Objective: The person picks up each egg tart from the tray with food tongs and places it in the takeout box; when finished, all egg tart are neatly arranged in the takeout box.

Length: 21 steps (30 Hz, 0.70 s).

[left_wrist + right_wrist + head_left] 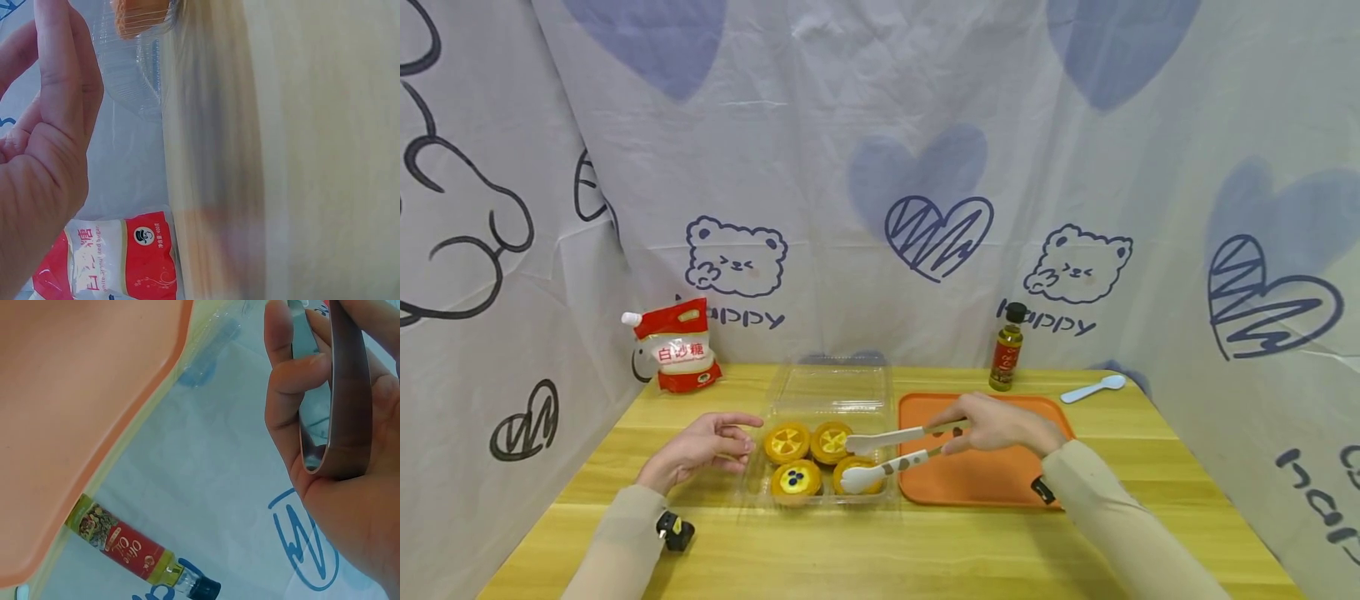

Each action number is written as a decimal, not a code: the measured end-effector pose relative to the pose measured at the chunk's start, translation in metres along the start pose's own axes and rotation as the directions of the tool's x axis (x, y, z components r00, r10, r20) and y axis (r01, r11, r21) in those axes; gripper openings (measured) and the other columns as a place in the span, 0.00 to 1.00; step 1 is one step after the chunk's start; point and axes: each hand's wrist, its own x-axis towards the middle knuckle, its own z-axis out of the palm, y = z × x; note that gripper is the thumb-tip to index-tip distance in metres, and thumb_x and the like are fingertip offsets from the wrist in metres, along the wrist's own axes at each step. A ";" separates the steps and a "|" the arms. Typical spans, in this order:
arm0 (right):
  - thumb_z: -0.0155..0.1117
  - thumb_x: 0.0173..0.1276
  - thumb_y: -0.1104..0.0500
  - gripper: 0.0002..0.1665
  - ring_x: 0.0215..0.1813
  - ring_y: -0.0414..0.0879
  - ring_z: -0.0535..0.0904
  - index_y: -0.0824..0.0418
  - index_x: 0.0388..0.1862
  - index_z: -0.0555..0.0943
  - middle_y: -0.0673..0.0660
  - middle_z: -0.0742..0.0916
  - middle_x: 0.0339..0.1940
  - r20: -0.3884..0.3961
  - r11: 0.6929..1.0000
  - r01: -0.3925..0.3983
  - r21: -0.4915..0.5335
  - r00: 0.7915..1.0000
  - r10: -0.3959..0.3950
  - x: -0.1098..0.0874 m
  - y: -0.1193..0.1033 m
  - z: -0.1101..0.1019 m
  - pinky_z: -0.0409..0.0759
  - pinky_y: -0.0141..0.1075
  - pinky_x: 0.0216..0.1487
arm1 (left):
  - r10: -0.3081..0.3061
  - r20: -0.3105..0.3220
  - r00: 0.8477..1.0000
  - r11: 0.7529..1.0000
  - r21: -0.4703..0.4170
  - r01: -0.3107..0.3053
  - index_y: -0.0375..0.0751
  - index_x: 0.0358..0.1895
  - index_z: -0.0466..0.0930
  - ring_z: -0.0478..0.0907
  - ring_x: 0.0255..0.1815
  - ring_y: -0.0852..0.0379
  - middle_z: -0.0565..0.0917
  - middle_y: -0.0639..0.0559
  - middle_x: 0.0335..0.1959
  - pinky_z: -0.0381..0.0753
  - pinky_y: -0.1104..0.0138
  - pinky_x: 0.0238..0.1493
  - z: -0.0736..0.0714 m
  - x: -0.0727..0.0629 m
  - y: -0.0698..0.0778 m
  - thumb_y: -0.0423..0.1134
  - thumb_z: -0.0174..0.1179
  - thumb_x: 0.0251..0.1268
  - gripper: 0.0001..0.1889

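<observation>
My right hand (pixel 992 425) grips a pair of food tongs (pixel 887 437) with pale tips and a metal bend, which shows between the fingers in the right wrist view. The spread tips reach over the right side of a clear plastic box (pixel 752 492), one overlapping the front right egg tart (pixel 847 471). Also in the box sit a blueberry-topped tart (pixel 796 479) and two tarts with yellow fruit pieces, one at back left (pixel 787 442), one at back right (pixel 831 440). Beside the box's left wall, my left hand (pixel 703 447) has loosely bent fingers and holds nothing.
An orange tray (pixel 940 492) lies right of the box, whose clear lid (pixel 831 387) is folded back. Behind stand a sugar bag (pixel 683 350) at left and an olive oil bottle (pixel 1006 350) at right. A white spoon (pixel 1093 389) lies at the far right.
</observation>
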 end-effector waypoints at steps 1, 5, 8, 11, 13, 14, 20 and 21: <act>0.68 0.66 0.51 0.23 0.45 0.38 0.80 0.52 0.60 0.82 0.48 0.86 0.56 -0.001 1.000 0.001 -0.001 1.000 -0.001 0.000 0.000 0.000 0.79 0.32 0.44 | -0.001 -0.001 1.000 1.000 -0.001 0.001 0.25 0.70 0.59 0.84 0.35 0.54 0.83 0.43 0.41 0.89 0.61 0.41 0.000 0.000 0.000 0.29 0.61 0.65 0.32; 0.68 0.66 0.50 0.23 0.48 0.38 0.81 0.51 0.59 0.82 0.50 0.86 0.57 -0.011 1.000 0.003 0.014 1.000 -0.003 0.001 0.002 0.002 0.80 0.33 0.47 | 0.000 -0.001 1.000 1.000 -0.004 0.000 0.25 0.71 0.58 0.84 0.35 0.54 0.83 0.43 0.41 0.89 0.62 0.41 0.001 -0.002 0.001 0.29 0.61 0.65 0.33; 0.68 0.66 0.49 0.23 0.53 0.40 0.81 0.50 0.60 0.82 0.48 0.86 0.57 -0.022 1.000 -0.007 0.024 1.000 0.007 0.000 0.004 0.005 0.82 0.36 0.52 | 0.004 -0.002 1.000 1.000 -0.003 -0.004 0.25 0.70 0.59 0.84 0.35 0.55 0.83 0.44 0.41 0.89 0.62 0.41 0.001 -0.003 0.002 0.29 0.61 0.66 0.33; 0.68 0.66 0.49 0.24 0.54 0.43 0.81 0.49 0.61 0.81 0.47 0.85 0.58 -0.033 0.999 -0.021 0.030 0.999 0.022 -0.002 0.007 0.007 0.83 0.41 0.52 | 0.008 0.002 1.000 1.000 0.001 -0.008 0.25 0.70 0.58 0.84 0.35 0.55 0.83 0.44 0.41 0.89 0.62 0.41 0.001 -0.003 0.001 0.29 0.61 0.66 0.33; 0.68 0.66 0.49 0.25 0.54 0.43 0.81 0.48 0.62 0.81 0.46 0.86 0.57 -0.046 0.999 -0.037 0.037 0.998 0.038 -0.004 0.009 0.009 0.83 0.42 0.53 | 0.007 0.001 1.000 1.000 0.002 -0.007 0.25 0.70 0.58 0.84 0.35 0.55 0.83 0.44 0.41 0.89 0.62 0.41 0.001 -0.003 0.001 0.29 0.61 0.66 0.33; 0.68 0.66 0.49 0.25 0.53 0.44 0.82 0.49 0.62 0.81 0.47 0.86 0.56 -0.056 0.998 -0.037 0.050 0.998 0.040 -0.006 0.010 0.011 0.83 0.42 0.52 | 0.006 0.000 1.000 1.000 0.003 -0.006 0.25 0.70 0.58 0.84 0.35 0.55 0.83 0.44 0.41 0.89 0.62 0.41 0.001 -0.003 0.001 0.29 0.61 0.66 0.33; 0.67 0.66 0.47 0.26 0.56 0.47 0.82 0.51 0.62 0.80 0.47 0.85 0.58 -0.122 0.994 -0.050 0.099 0.991 0.062 -0.012 0.020 0.020 0.83 0.42 0.53 | -0.008 -0.012 1.000 1.000 0.001 0.008 0.26 0.71 0.59 0.84 0.35 0.55 0.83 0.43 0.41 0.89 0.62 0.41 0.001 -0.001 0.001 0.29 0.62 0.65 0.33; 0.67 0.66 0.47 0.27 0.57 0.47 0.82 0.52 0.63 0.80 0.48 0.85 0.59 -0.131 0.993 -0.055 0.103 0.989 0.069 -0.013 0.023 0.022 0.82 0.43 0.53 | -0.011 -0.013 1.000 1.000 0.000 0.011 0.26 0.71 0.59 0.84 0.35 0.55 0.83 0.43 0.41 0.89 0.62 0.41 0.001 -0.001 0.001 0.29 0.62 0.65 0.33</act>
